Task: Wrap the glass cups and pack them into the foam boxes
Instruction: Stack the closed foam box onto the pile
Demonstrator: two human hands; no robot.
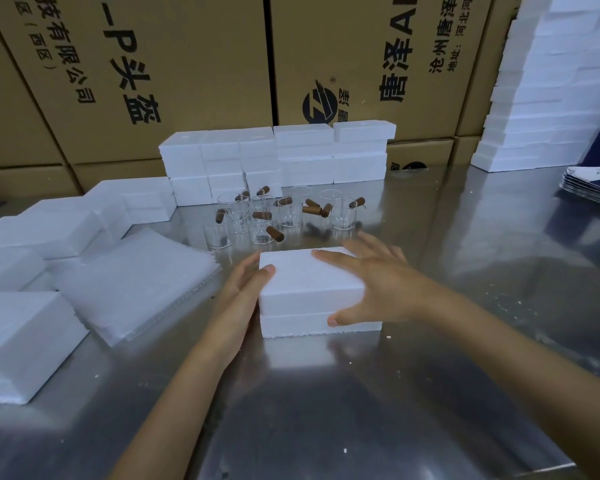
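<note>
A closed white foam box (309, 289), lid on its base, sits on the steel table in front of me. My left hand (239, 292) holds its left side, thumb on the lid's top edge. My right hand (371, 282) lies spread over the lid, fingers on top and thumb curled down against the front face. Behind the box stand several clear glass cups (267, 220) with brown wooden handles. A stack of white foam wrap sheets (132, 282) lies to the left.
Closed foam boxes (278, 157) are stacked at the back of the table, more foam pieces (25, 327) line the left edge, and a tall foam stack (548, 84) rises at the right. Dark flat cartons (586, 185) lie far right. Cardboard cartons (187, 64) wall the back.
</note>
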